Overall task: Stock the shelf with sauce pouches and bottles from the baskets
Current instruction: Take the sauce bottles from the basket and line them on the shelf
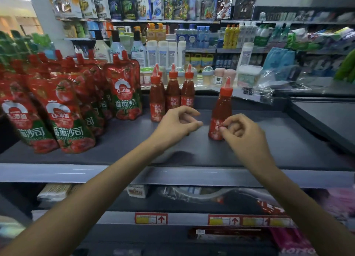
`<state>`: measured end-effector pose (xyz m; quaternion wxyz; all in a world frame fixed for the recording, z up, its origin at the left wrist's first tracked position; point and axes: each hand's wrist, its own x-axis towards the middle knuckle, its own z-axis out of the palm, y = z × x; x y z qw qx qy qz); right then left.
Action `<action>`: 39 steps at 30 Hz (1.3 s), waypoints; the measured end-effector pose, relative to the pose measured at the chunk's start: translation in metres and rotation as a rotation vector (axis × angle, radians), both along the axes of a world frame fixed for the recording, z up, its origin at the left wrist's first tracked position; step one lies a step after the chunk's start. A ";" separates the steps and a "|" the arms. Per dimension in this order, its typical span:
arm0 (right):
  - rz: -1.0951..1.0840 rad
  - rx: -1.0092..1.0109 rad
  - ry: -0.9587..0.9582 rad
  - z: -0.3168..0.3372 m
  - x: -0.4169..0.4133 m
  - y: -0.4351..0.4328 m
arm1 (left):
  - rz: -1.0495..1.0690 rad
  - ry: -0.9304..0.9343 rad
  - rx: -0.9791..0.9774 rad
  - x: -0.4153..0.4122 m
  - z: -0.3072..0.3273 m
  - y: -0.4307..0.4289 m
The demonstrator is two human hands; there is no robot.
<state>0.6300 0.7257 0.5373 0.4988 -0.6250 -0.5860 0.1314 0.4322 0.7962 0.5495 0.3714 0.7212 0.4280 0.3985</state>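
Dark grey metal shelf (269, 144) in a shop aisle, seen from above over two bare forearms. At the left, rows of glossy red and green sauce pouches (63, 111) stand upright, long axis vertical, red screw spouts pointing up. Their soft, flat fronts lean slightly. Just right of them, towards the back of the shelf, a tight group of slim clear plastic sauce bottles (172, 96) stands upright. They hold red sauce, and their red conical nozzle caps point up. In front of that group the left hand (176, 122) hovers above the shelf, its fingers loosely curled, released, holding nothing. Further right, apart from the group, a single sauce bottle (221, 113) of the same kind stands on its base mid-shelf, long axis vertical, nozzle up, label facing the camera. The right hand (240, 129) is at its lower right side, fingers curled, thumb and forefinger tips touching the label; whether they pinch it or merely rest there cannot be told
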 end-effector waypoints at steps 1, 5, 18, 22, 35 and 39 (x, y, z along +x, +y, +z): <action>-0.034 -0.010 0.022 -0.002 0.012 0.003 | -0.015 0.011 0.016 0.011 0.002 0.002; -0.029 -0.143 0.045 -0.012 0.039 0.025 | -0.037 0.010 0.068 0.047 0.004 0.014; 0.160 -0.115 -0.011 -0.014 0.020 0.053 | -0.008 -0.132 0.116 0.053 0.001 0.012; 0.197 -0.094 0.022 -0.007 -0.006 0.066 | 0.070 -0.142 0.129 0.027 0.003 0.014; 0.244 -0.116 -0.059 0.003 -0.073 0.136 | 0.588 -0.024 0.041 -0.066 -0.019 0.059; 0.230 -0.157 -0.089 -0.007 -0.074 0.155 | 0.557 0.015 0.013 -0.073 -0.022 0.074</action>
